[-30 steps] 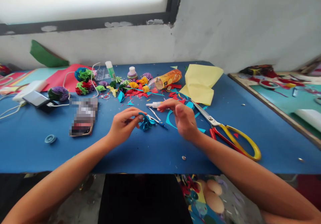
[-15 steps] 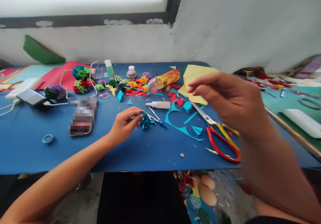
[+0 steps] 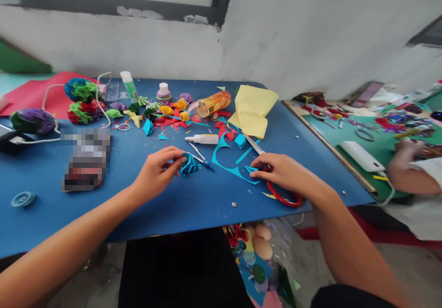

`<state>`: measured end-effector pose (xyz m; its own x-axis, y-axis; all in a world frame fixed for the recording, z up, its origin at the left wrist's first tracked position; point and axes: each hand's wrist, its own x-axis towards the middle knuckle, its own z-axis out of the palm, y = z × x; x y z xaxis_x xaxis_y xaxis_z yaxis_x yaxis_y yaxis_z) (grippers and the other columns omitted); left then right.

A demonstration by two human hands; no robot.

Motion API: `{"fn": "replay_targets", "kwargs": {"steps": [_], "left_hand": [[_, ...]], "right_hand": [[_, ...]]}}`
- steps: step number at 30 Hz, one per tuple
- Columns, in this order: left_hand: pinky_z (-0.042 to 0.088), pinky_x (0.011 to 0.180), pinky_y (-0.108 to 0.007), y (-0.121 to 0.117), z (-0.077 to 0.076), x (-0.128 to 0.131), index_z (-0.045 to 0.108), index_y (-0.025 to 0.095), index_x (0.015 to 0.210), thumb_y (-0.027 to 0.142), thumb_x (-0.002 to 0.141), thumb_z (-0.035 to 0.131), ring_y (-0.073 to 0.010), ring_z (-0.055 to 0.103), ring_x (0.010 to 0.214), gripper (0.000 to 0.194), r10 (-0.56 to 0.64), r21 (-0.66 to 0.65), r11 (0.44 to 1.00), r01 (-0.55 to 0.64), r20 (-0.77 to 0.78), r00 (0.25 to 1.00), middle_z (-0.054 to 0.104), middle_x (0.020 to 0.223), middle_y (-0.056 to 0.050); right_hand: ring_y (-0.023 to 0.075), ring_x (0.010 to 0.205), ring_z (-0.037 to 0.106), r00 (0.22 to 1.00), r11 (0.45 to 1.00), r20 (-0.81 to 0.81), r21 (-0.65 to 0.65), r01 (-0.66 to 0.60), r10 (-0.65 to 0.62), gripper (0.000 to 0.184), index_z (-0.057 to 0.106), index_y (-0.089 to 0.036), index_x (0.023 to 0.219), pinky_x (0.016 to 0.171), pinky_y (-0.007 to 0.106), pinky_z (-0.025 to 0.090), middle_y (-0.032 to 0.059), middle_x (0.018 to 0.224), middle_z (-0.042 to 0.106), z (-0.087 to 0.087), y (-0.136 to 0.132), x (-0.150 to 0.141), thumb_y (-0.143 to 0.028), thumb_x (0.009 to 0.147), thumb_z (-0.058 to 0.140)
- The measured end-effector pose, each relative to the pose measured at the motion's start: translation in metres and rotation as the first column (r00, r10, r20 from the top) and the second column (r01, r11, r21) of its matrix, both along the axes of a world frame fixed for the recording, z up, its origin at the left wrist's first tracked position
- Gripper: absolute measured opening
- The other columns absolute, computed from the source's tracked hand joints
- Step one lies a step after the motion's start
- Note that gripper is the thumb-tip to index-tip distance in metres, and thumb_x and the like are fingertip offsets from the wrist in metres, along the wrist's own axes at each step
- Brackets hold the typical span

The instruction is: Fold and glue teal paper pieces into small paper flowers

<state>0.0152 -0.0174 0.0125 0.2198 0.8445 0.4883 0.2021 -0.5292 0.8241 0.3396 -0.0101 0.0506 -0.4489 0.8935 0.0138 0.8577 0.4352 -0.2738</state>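
Between the fingertips of my left hand (image 3: 157,172) is a ruffled blue paper flower (image 3: 190,166), just above the table. My right hand (image 3: 281,172) has its thumb and fingers around a small folded blue paper piece (image 3: 251,169) lying on the table. Partly hidden under that hand are scissors, whose red handle (image 3: 285,200) sticks out toward me. A thin tool with a blue end (image 3: 208,164) lies beside the flower. Behind it rests a small white glue bottle (image 3: 205,138). A cut blue paper scrap (image 3: 221,163) curves between my hands.
A yellow paper sheet (image 3: 253,107), an orange-labelled bottle (image 3: 214,104), a glue stick (image 3: 129,86) and colourful paper scraps lie along the back. Paper flowers (image 3: 86,111) and a blurred-out phone-like object (image 3: 88,160) are at left. Another person's arm (image 3: 407,170) rests on the right-hand table.
My right hand has come down from the air to the folded blue paper piece by the scissors. The view has turned right, bringing another person's arm in. The left hand keeps the flower.
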Motion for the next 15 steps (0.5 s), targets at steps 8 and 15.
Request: {"fn": "replay_targets", "kwargs": {"steps": [8,15], "left_hand": [[0.052,0.047,-0.013,-0.001,0.002,-0.001,0.069,0.015,0.084,0.022,0.086,0.058,-0.0068,0.056,0.059,0.013,-0.018,-0.089,0.996,0.020,0.027,0.999,0.060,0.077,-0.003],[0.054,0.047,-0.015,0.000,0.003,-0.001,0.068,0.014,0.081,0.025,0.085,0.059,-0.0068,0.055,0.058,0.015,-0.018,-0.129,0.991,0.028,0.077,0.997,0.058,0.075,-0.002]], "right_hand": [[0.0181,0.078,0.064,0.965,0.990,-0.259,0.143,0.005,0.032,0.021,0.069,-0.022,0.089,0.074,0.035,0.051,0.0058,0.090,0.070,0.012,-0.003,-0.021,-0.039,0.088,0.056],[0.0096,0.054,0.055,0.545,0.992,-0.830,0.071,-0.106,0.118,0.030,0.069,-0.025,0.082,0.048,0.024,0.045,-0.0010,0.071,0.065,0.015,0.016,-0.057,-0.055,0.079,0.066]]}}
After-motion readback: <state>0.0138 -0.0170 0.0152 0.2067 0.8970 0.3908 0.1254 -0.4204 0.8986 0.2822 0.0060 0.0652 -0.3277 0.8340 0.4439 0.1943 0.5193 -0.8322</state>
